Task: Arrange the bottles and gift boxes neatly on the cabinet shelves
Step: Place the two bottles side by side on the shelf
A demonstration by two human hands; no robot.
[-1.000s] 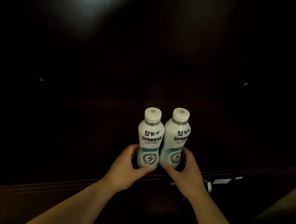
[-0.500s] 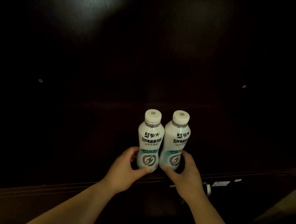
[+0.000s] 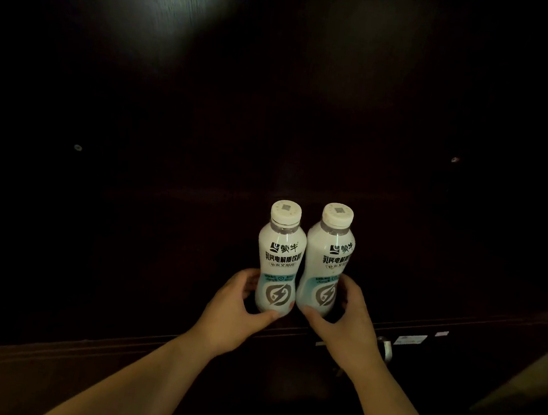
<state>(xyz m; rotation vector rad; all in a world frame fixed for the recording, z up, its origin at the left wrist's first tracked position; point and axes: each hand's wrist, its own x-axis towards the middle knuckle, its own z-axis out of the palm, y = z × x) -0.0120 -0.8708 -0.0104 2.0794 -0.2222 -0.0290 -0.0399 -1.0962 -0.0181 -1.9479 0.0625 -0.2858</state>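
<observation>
Two white drink bottles with pale caps and dark lettering stand upright side by side, touching, inside a dark cabinet. My left hand (image 3: 236, 311) wraps the base of the left bottle (image 3: 280, 258). My right hand (image 3: 343, 322) wraps the base of the right bottle (image 3: 328, 260). Both bottles sit near the front edge of the dark wooden shelf (image 3: 456, 323). It is too dim to tell whether their bases rest on the shelf.
The cabinet interior (image 3: 276, 106) is very dark, with a faint light patch on the back panel at the upper left. Small white labels (image 3: 406, 339) are stuck on the shelf's front edge. A pale cardboard-like surface (image 3: 532, 376) shows at the lower right.
Both hands and the two bottles have stayed almost still; the bottles shifted very slightly deeper onto the shelf.
</observation>
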